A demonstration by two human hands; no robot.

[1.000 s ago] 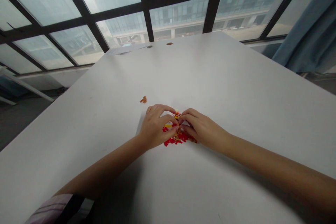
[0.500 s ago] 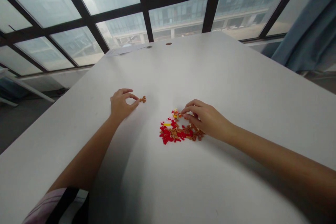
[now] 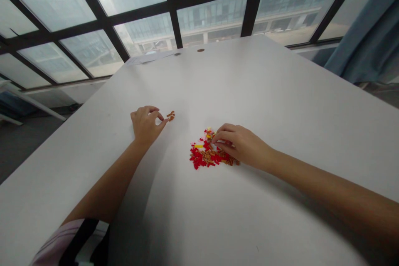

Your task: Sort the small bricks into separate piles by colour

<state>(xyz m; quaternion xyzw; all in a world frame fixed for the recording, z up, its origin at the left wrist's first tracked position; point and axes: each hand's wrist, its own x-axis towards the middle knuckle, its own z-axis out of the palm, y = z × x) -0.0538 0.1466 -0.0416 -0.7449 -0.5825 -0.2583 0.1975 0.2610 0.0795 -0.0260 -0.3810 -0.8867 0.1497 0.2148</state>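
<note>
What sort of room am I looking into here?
Probably an office or workroom, though I can't be sure: a broad white table stands near large dark-framed windows facing another building, with a blue curtain at the right.

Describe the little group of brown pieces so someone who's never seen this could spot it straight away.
Start at the white table in front of the windows. Find the left hand: the brown group lies just to its right. Unlike the larger red, yellow and brown pile by the right hand, it looks entirely brown.
</note>
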